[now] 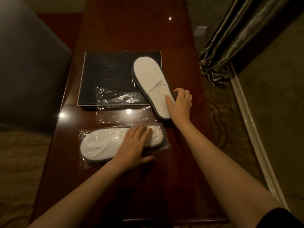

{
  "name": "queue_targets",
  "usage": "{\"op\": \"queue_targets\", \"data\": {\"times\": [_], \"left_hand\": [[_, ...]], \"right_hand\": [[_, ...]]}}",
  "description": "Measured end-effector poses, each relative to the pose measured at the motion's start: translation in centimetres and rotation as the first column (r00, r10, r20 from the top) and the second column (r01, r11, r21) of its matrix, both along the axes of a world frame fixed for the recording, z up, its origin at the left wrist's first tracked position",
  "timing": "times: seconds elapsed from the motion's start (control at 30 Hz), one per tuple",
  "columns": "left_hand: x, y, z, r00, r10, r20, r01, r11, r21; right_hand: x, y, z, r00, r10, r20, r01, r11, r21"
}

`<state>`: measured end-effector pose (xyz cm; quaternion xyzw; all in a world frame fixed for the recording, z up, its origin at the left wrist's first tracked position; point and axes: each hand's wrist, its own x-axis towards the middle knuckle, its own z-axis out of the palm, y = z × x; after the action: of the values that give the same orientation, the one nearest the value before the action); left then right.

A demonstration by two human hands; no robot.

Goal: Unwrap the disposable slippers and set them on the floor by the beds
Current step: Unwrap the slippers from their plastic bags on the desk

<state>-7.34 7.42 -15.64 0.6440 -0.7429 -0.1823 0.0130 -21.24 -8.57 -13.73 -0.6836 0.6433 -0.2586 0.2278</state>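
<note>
Head camera, looking down on a glossy dark-red wooden table [172, 46].

Two sets of white disposable slippers lie on it. The unwrapped slippers [152, 83] are flat, long and oval, of soft towelling cloth with a thin grey edge (they look stacked sole to sole, though that is hard to tell). The toe end rests on a black leather-look folder [107, 74]; the heel end sits on the table under the right hand [180, 102]. That hand grips the heel end, its thumb laid on the white cloth, its fingers curled round the far edge.

The wrapped slippers [105, 145] lie crosswise nearer the person, sealed in a clear, shiny, crinkled bag. The left hand [134, 143] lies flat on top of the bag, fingers straight and close together, thumb spread out onto the table just beside the bag.

Between the two hands, beyond the left fingertips, lies an empty clear plastic wrapper [121, 102], wrinkled, half on the folder and half on the table.

A grey upholstered chair [29, 66] stands left of the table; satin curtains [233, 35] hang to the right over patterned carpet [218, 102].
</note>
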Motion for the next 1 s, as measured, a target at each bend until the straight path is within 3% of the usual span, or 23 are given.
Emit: {"op": "queue_targets", "data": {"times": [0.1,0.23,0.43,0.6,0.83,1.0], "left_hand": [[0.1,-0.1,0.0,0.998,0.061,0.024,-0.060,0.997,-0.058],[0.3,-0.4,-0.1,0.990,0.128,0.054,-0.125,0.991,-0.048],[0.8,-0.8,-0.6,0.981,0.169,0.096,-0.171,0.985,0.007],[0.9,-1.4,-0.3,0.978,0.109,0.177,-0.099,0.993,-0.067],[0.6,-0.8,0.3,0.980,0.159,0.120,-0.151,0.986,-0.075],[0.5,-0.3,1.9,0.982,0.183,0.051,-0.176,0.977,-0.117]], "right_hand": [[-2.0,4.1,0.0,0.987,0.145,0.066,-0.140,0.987,-0.083],[-3.6,9.8,-2.2,0.932,0.358,0.059,-0.363,0.915,0.175],[-2.9,11.7,-3.2,0.960,0.257,0.112,-0.274,0.946,0.173],[-2.2,12.5,-3.2,0.974,0.184,0.132,-0.205,0.965,0.165],[-2.2,12.0,-3.0,0.977,0.194,0.089,-0.205,0.969,0.140],[-3.2,11.7,-1.7,0.942,-0.015,0.334,-0.051,0.981,0.187]]}}
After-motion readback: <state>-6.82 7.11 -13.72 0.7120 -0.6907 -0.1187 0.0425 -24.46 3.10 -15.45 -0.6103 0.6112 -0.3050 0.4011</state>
